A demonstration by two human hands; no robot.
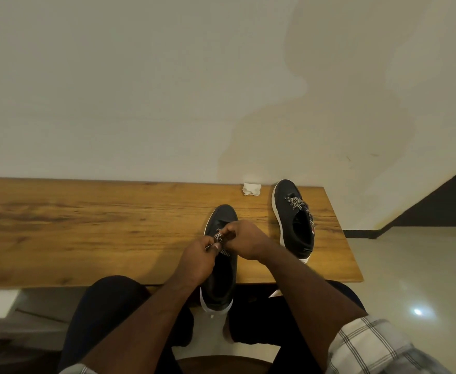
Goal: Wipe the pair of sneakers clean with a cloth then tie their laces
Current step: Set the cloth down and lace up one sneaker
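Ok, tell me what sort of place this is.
Probably a room in a home, though that is a guess. A long wooden table stands against a plain pale wall with a glossy tiled floor beside it. The person sits there, both hands on one sneaker's laces.

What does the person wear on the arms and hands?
Both forearms are bare. The left hand and the right hand carry no gloves, and no rings or watch show. Short plaid sleeves, white with dark lines, end above the elbows.
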